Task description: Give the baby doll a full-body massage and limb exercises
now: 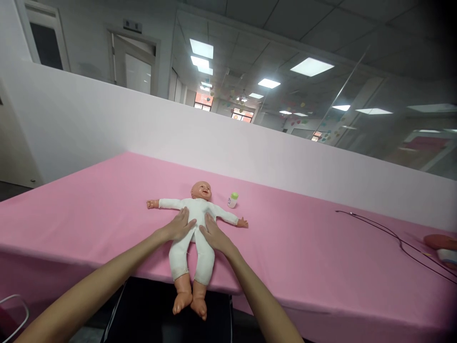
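Observation:
A baby doll [195, 216] with a white cloth body lies on its back on the pink-covered table [303, 247]. Its arms are spread wide, and its bare feet hang past the table's front edge. My left hand [179, 226] rests flat on the left side of the doll's belly, fingers stretched out. On the other side of the belly lies my right hand [213, 234], also flat with its fingers extended. Close to the doll's head, on the right, stands a small white bottle [233, 200] with a green cap.
A thin black cable [396, 237] runs across the right part of the table. Beside it at the right edge sits a reddish-brown rounded object [439, 241]. Behind the table rises a low white wall [228, 143] with glass above it.

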Available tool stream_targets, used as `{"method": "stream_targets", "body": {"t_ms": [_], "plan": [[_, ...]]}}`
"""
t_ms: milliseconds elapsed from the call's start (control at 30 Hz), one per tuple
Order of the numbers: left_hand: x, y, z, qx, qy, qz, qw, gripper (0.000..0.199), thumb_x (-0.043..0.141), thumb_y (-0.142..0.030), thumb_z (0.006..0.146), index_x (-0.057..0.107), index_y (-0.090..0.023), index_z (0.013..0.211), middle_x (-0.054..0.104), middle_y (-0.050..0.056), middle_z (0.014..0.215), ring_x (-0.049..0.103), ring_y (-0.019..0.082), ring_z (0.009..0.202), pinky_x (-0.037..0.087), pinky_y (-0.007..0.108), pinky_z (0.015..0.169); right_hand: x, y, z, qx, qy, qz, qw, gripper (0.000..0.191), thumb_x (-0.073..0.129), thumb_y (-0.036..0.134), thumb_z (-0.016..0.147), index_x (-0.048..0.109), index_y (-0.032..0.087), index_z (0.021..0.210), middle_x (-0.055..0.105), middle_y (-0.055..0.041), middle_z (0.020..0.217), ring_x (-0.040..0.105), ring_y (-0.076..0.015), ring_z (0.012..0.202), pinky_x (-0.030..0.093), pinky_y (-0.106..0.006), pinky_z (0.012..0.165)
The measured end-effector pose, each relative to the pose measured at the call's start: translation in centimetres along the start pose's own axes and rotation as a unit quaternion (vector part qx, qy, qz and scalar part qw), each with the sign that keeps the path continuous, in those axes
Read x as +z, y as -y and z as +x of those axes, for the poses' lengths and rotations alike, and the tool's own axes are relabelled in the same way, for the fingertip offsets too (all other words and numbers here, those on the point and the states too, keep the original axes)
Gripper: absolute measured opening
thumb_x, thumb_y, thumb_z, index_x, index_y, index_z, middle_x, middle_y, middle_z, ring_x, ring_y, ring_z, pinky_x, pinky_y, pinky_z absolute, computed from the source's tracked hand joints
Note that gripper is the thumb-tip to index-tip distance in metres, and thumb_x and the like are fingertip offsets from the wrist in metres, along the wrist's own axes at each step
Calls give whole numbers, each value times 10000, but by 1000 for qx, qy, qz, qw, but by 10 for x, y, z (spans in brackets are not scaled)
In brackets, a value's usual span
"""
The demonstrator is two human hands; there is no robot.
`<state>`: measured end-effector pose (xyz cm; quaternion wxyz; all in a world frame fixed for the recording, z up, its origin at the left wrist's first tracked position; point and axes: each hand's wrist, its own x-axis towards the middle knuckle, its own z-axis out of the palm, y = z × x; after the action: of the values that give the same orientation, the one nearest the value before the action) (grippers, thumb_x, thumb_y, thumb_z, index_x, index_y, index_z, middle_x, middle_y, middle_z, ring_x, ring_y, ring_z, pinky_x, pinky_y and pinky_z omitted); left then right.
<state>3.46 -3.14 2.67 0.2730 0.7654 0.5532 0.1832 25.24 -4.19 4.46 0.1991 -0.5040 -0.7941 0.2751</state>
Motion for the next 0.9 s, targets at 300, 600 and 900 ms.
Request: {"method": "stream_targets", "body": {"t_ms": [300, 600, 900], "plan": [[19, -44, 33, 71, -40, 34, 996, 916, 152, -671, 1012, 183, -29, 1666, 85, 193, 1741, 7, 287, 1627, 67, 479, 1308, 5, -6, 40, -71, -10, -73, 995, 664, 315, 381, 1051, 238, 199, 1685, 146, -34, 1762, 65, -246, 1639, 80, -471, 1342], [14, -3, 75, -14, -110, 2, 994, 939, 210, -710, 1000, 159, -33, 1649, 34, 222, 1739, 23, 345, 1624, 102, 518, 1297, 9, -35, 71, 59, -105, -35, 992, 829, 265, 606, 1054, 174, 62, 1672, 143, -151, 1755, 95, -263, 1636, 92, -467, 1329], [4, 44, 41, 11, -62, -20, 998, 889, 313, -625, 1029, 183, 10, 1639, 112, 247, 1721, 87, 339, 1612, 201, 453, 1290, -4, -28, 24, 71, -65, 11, 995, 917, 315, 692, 1034, 135, 74, 1687, 72, -179, 1753, 56, -322, 1633, 94, -497, 1326]]}}
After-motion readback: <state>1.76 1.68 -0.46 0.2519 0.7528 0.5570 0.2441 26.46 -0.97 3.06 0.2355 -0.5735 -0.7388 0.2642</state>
